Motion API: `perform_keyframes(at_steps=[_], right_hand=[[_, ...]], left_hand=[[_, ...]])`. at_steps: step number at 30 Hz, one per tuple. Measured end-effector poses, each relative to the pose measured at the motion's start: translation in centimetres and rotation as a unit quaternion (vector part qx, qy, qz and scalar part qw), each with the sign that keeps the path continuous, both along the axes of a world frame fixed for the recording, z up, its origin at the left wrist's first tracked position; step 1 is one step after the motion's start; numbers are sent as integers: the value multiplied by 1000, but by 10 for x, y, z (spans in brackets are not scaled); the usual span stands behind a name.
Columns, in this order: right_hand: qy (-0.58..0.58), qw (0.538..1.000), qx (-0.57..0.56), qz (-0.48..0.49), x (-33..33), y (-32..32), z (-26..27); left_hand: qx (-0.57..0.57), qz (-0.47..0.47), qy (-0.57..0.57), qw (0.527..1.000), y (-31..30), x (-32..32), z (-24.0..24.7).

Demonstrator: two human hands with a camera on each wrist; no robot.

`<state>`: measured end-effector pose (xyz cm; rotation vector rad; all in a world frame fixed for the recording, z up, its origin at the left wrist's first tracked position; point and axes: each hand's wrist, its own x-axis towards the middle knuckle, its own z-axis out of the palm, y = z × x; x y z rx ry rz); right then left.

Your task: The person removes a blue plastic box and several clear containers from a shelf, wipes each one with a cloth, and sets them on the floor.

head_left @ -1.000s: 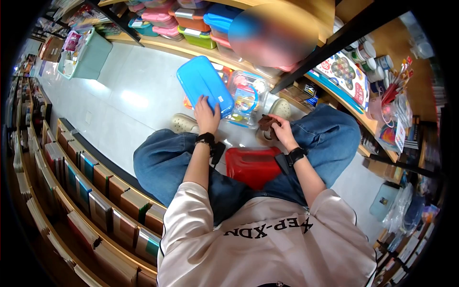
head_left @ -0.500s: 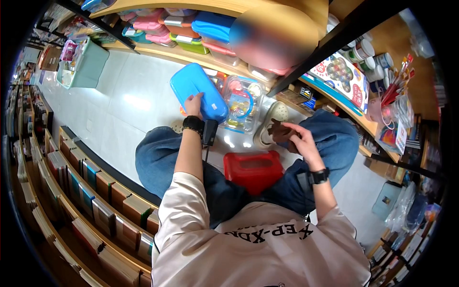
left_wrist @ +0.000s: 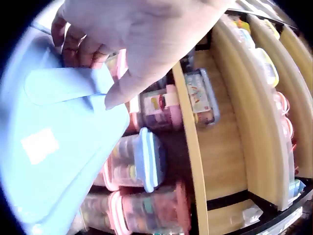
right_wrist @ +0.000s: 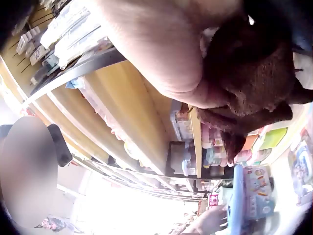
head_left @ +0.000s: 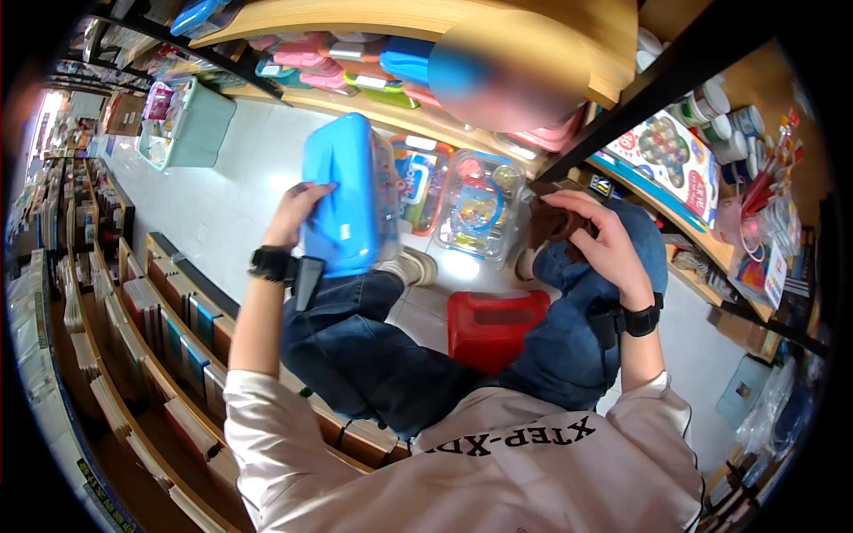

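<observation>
My left hand (head_left: 295, 213) grips the handle on the blue lid (head_left: 348, 213) of a clear box, which is tilted on its side above the floor. In the left wrist view, the fingers of the left hand (left_wrist: 142, 36) curl round the handle of that lid (left_wrist: 68, 142), beside a white label. A crumpled brown cloth (head_left: 549, 224) is pinched in my right hand (head_left: 611, 244), over the right knee. Close up in the right wrist view, the thumb side of the right hand (right_wrist: 156, 54) presses on the brown cloth (right_wrist: 261, 81).
On the floor stand a clear box with a blue ring handle (head_left: 480, 209), an orange-edged box (head_left: 418, 182) and a red case (head_left: 498, 329) between the legs. Shelves (head_left: 391, 111) with stacked boxes run along the front; a green bin (head_left: 200, 133) is at far left.
The blue-lidded box has been lifted from beside the other boxes and tipped up, moving left with my left hand. The right hand has moved right and upward with the cloth.
</observation>
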<state>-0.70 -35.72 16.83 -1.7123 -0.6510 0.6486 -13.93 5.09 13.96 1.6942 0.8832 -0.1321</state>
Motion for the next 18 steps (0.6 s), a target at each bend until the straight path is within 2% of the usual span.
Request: perform_keyframes(at_steps=[1,2,3,5,6,9,11,12,14,15,16,18], right_hand=[[-45,998,6,31,0,6,0],[-14,999,-19,38,-3,12,9],[-77,995,-14,54,-2,16,3],[-67,995,-32,63,-5,24,5],[-65,995,-33,62,-6,26,4],[-76,995,-44,54,-8,33,1],[-97,990,-85,50,-5,37,-1],[-70,991,-106,48,-5,40,2],[-90,987,-126,52,-7,45,7],[-86,986,-132,58,-8,48,11],[-76,986,-135,69,-8,51,14],[-83,982,-156,70,-9,57,10]], left_hand=[[37,-11,10,999,7,-7,18],[46,-7,13,999,19,-14,32],[54,-5,15,998,33,-22,43],[114,-23,11,993,56,-36,57],[131,0,4,991,67,-41,56],[194,6,-15,981,113,-53,3],[326,-25,58,943,125,-48,-45],[356,-21,65,932,128,-45,-75],[317,27,64,946,138,-42,-142],[306,28,105,946,141,-37,-164],[344,7,128,930,121,-25,-154],[322,0,161,933,124,-19,-191]])
